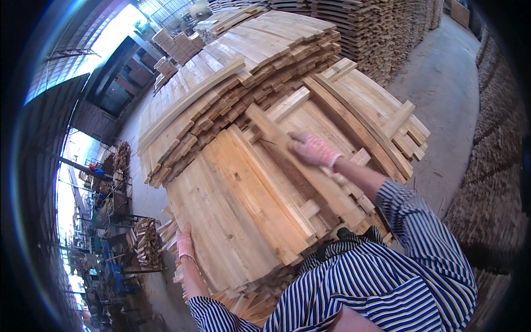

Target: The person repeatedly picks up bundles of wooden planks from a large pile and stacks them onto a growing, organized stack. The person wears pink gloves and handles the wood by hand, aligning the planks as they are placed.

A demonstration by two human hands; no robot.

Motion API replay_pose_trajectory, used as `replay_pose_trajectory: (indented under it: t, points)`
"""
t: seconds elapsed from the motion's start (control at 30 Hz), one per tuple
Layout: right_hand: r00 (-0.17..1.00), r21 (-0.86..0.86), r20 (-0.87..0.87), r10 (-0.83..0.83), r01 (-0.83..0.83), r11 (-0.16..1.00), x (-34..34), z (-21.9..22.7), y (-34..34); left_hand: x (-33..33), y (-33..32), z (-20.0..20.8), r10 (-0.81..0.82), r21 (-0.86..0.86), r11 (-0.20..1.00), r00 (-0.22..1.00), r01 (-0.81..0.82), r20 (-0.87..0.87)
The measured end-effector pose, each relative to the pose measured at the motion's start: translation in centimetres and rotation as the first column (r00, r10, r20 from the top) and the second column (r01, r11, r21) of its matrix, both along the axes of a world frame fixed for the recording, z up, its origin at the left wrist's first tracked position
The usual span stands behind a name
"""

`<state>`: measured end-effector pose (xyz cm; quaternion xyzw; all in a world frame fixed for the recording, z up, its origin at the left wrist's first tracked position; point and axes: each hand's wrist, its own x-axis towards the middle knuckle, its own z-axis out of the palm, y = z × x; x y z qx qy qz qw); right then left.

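Note:
A long wooden plank (335, 188) lies at a slant across the right part of the near stack, blurred by motion. My right hand (314, 150), in a pink and white glove, is closed on its upper part. My left hand (186, 242), gloved alike, rests at the left edge of the stack, against a wide pale board (218, 227). Its visible fingers stretch along the edge; some are hidden. Between the hands runs a yellower board (251, 193). Beneath the held plank, short crosspieces (310, 209) and a gap between boards show.
Behind stands a higher layered stack of planks (221, 99), with a loose batten (193, 102) on top. Two thick timbers (359, 124) lie to the right. Tall wood piles (381, 33) rise beyond a concrete aisle (437, 83). Machinery (113, 265) is at left.

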<state>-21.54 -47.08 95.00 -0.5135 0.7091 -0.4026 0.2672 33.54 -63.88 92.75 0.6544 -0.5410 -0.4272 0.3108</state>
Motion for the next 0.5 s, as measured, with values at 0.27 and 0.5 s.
replay_pose_trajectory:
  t: [0.27,0.5]
  points:
    - [0.944,0.112,-0.329,-0.01,0.05,0.992,9.5,-0.8,-7.5,1.1,-3.1,-1.8,-0.003,0.051,0.999,0.997,-0.002,0.083]
    - [0.571,-0.261,-0.693,-0.441,0.372,0.891,-5.1,0.9,-1.2,-0.5,-0.1,0.0,-0.055,0.105,0.992,0.99,0.069,-0.129]
